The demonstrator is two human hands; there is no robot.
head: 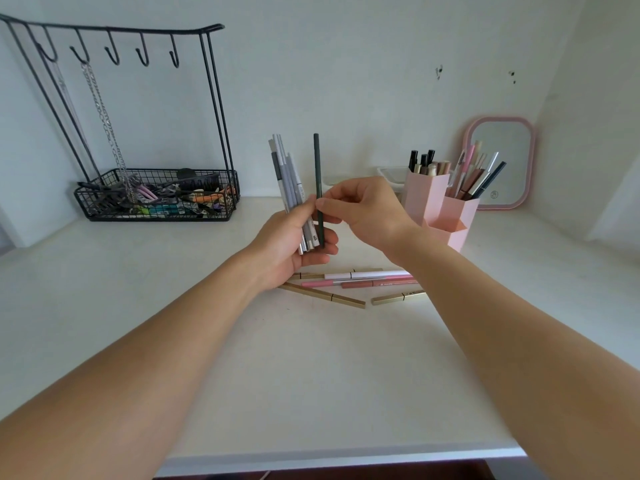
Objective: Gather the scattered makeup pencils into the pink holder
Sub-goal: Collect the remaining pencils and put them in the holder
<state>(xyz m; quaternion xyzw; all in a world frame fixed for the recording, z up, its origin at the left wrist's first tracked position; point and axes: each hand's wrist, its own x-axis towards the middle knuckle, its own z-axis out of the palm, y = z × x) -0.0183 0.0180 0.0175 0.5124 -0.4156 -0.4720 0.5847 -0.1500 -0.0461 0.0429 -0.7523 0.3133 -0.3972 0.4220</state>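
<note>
Right hand [360, 206] pinches 1 dark pencil [318, 174] mid-shaft, left hand [294, 244] grips the grey bundle [287, 171]: light, stiff, probably slippery

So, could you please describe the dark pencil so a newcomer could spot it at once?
Start at the pink holder on the white desk, then look left to the raised hands. The dark pencil stands upright, pinched by the right hand; the left hand grips pale grey ones.

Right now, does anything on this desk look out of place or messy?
Yes. Several pink and gold pencils lie scattered on the desk beside the pink holder, crossing at odd angles. Nothing looks spilled or broken.
</note>
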